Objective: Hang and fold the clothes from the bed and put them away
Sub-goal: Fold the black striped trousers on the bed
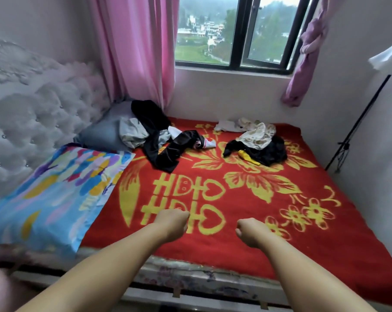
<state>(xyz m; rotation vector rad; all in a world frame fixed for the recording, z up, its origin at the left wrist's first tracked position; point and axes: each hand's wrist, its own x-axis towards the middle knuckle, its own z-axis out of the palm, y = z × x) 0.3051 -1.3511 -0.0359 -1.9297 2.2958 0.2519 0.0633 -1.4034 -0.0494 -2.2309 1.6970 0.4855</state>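
Crumpled dark and pale clothes (168,136) heaped at bed's 11 o'clock, second black-and-cream pile (257,145) at 1 o'clock, on red-and-yellow patterned blanket (213,188). Left hand (172,222), right hand (251,233) hover near edge, fingers curled, holding nothing. Risk: piles tangled, far; one grab likely drags several garments.

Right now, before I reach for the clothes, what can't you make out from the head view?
- Left hand and right hand: fingers curl away; grip contents unseen.
- Left clothes pile: overlapping, garment count unclear.
- Right clothes pile: black garment mostly covered.
- White object: cut by right edge.
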